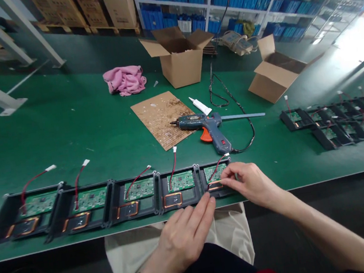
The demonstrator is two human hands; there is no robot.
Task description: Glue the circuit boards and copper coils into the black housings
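Five black plastic cases stand in a row along the table's near edge, each with a green circuit board, a red-and-black lead and a square copper coil. At the right-end case [202, 179], my right hand [249, 182] has thumb and forefinger pinched at the right side of the copper coil [215, 186], below the circuit board [215, 172]. My left hand [187, 233] lies with fingers stretched out, its fingertips at that case's near left corner. The neighbouring case [159, 192] sits just left, its coil [173, 199] flat inside.
Beyond the cases lie a glue gun [212, 128], a white tube [201, 106] and a stained cardboard sheet [156, 117]. Open cartons [183, 67] [272, 76] and a pink cloth [125, 80] are farther back. More black cases [331, 136] stand at the right.
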